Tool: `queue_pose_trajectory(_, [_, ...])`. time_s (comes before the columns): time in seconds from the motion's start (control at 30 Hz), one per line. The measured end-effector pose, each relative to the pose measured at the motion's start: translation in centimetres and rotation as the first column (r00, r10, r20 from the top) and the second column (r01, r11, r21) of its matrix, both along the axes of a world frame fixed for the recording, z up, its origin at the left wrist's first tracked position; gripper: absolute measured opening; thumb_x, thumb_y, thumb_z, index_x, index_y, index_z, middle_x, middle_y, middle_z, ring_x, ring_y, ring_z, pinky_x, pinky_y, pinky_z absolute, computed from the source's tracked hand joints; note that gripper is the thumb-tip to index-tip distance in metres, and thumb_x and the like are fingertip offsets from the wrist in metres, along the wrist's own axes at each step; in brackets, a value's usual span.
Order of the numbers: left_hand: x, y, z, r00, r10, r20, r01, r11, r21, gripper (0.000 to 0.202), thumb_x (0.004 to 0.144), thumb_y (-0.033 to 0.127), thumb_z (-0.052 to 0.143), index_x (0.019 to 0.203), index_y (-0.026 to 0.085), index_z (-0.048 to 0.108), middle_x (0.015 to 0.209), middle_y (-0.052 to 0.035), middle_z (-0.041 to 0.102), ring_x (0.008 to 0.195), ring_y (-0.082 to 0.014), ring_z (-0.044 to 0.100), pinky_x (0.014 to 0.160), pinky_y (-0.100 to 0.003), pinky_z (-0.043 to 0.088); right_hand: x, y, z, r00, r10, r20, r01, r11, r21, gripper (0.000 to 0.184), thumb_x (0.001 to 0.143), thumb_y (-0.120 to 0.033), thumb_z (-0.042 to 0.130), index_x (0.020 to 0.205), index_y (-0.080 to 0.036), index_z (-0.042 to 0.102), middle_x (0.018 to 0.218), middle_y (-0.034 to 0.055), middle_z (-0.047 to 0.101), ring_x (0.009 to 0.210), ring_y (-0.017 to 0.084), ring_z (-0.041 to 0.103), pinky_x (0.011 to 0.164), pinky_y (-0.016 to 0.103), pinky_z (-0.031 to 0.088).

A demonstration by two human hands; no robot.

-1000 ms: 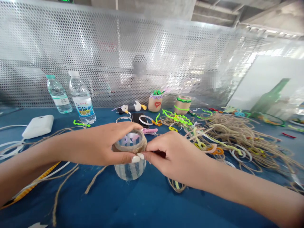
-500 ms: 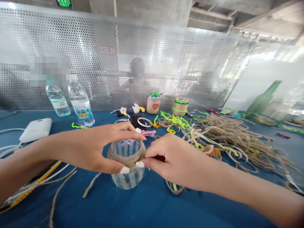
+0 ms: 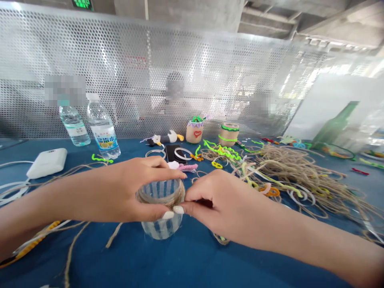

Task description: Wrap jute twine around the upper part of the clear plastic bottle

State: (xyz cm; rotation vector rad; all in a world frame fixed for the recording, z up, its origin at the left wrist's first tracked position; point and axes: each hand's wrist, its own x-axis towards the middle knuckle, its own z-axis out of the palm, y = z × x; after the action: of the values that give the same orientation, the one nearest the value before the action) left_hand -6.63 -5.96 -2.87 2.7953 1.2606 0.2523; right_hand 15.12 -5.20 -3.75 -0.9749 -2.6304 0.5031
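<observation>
Glass jar [image 3: 162, 224], white-striped, upright on blue table [image 3: 180, 264], nothing visible inside, twine [image 3: 160, 197] wound round rim. Left hand [image 3: 126, 196] clasps rim; right hand [image 3: 219, 204] pinches twine at rim. Bottles [image 3: 102, 130] rear left.

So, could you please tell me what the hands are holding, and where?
The left hand grips the small clear white-striped glass jar around its rim; the right hand pinches the brown jute twine wrapped there, at the rim's right side.
</observation>
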Motion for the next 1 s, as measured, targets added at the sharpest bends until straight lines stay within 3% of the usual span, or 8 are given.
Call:
queue_pose_trajectory(0.2, [-0.5, 0.4, 0.7, 0.988, -0.156, 0.012, 0.156, 0.987, 0.027, 0.063, 0.081, 0.040, 0.057, 0.139, 0.029, 0.036, 0.135, -0.0006, 0.051, 0.115, -0.0212, 0.055, 0.090, -0.026, 0.048, 0.0, -0.1, -0.3, 1.000, -0.012, 0.005, 0.012, 1.000, -0.003, 0.029, 0.081, -0.018, 0.054, 0.053, -0.013, 0.055, 0.048, -0.0048, 0.035, 0.048, 0.005, 0.028, 0.048, 0.020, 0.021])
queue_pose_trajectory(0.3, [-0.5, 0.3, 0.1, 0.993, -0.116, -0.038, 0.117, 0.992, 0.047, 0.071, 0.081, 0.046, 0.058, 0.143, 0.029, 0.027, 0.141, -0.0017, 0.045, 0.120, -0.0243, 0.051, 0.092, -0.028, 0.048, 0.0, 0.1, -0.5, 1.000, 0.008, -0.017, -0.009, 0.999, -0.032, 0.027, 0.081, -0.017, 0.053, 0.054, -0.013, 0.056, 0.049, -0.0048, 0.038, 0.048, 0.005, 0.031, 0.048, 0.018, 0.022])
queue_pose_trajectory(0.4, [-0.3, 0.1, -0.4, 0.994, -0.049, -0.096, 0.052, 0.998, 0.033, 0.073, 0.082, 0.053, 0.055, 0.145, 0.037, 0.020, 0.148, -0.0024, 0.034, 0.127, -0.0294, 0.045, 0.094, -0.035, 0.047, 0.0, 0.1, -0.6, 1.000, 0.003, -0.018, -0.004, 0.999, -0.043, 0.027, 0.081, -0.017, 0.053, 0.055, -0.013, 0.057, 0.049, -0.0043, 0.041, 0.048, 0.005, 0.032, 0.048, 0.018, 0.023])
queue_pose_trajectory(0.5, [0.0, -0.1, -0.4, 0.998, -0.013, -0.054, 0.012, 1.000, -0.015, 0.066, 0.085, 0.049, 0.054, 0.143, 0.041, 0.023, 0.145, -0.0026, 0.037, 0.122, -0.0279, 0.050, 0.092, -0.034, 0.049, -0.1, 0.1, -0.6, 1.000, -0.003, -0.006, 0.003, 0.999, -0.043, 0.027, 0.081, -0.018, 0.053, 0.055, -0.013, 0.058, 0.049, -0.0040, 0.040, 0.048, 0.005, 0.031, 0.047, 0.019, 0.022])
queue_pose_trajectory(0.7, [0.1, 0.1, 0.6, 0.998, -0.063, -0.017, 0.061, 0.995, -0.076, 0.067, 0.081, 0.038, 0.060, 0.141, 0.039, 0.031, 0.143, -0.0009, 0.041, 0.123, -0.0277, 0.049, 0.094, -0.033, 0.047, 0.0, 0.2, 0.0, 0.999, -0.023, 0.046, 0.024, 0.999, -0.024, 0.026, 0.079, -0.012, 0.053, 0.053, -0.013, 0.057, 0.047, -0.0055, 0.033, 0.046, 0.005, 0.025, 0.047, 0.021, 0.020])
queue_pose_trajectory(1.0, [0.2, 0.2, 0.0, 0.998, -0.057, 0.028, 0.059, 0.996, -0.064, 0.064, 0.083, 0.042, 0.058, 0.141, 0.037, 0.032, 0.144, -0.0018, 0.040, 0.125, -0.0269, 0.047, 0.095, -0.031, 0.046, 0.1, 0.6, -0.1, 0.999, -0.029, 0.035, 0.031, 0.998, -0.051, 0.026, 0.078, -0.013, 0.050, 0.053, -0.013, 0.056, 0.048, -0.0057, 0.032, 0.045, 0.004, 0.025, 0.047, 0.020, 0.020])
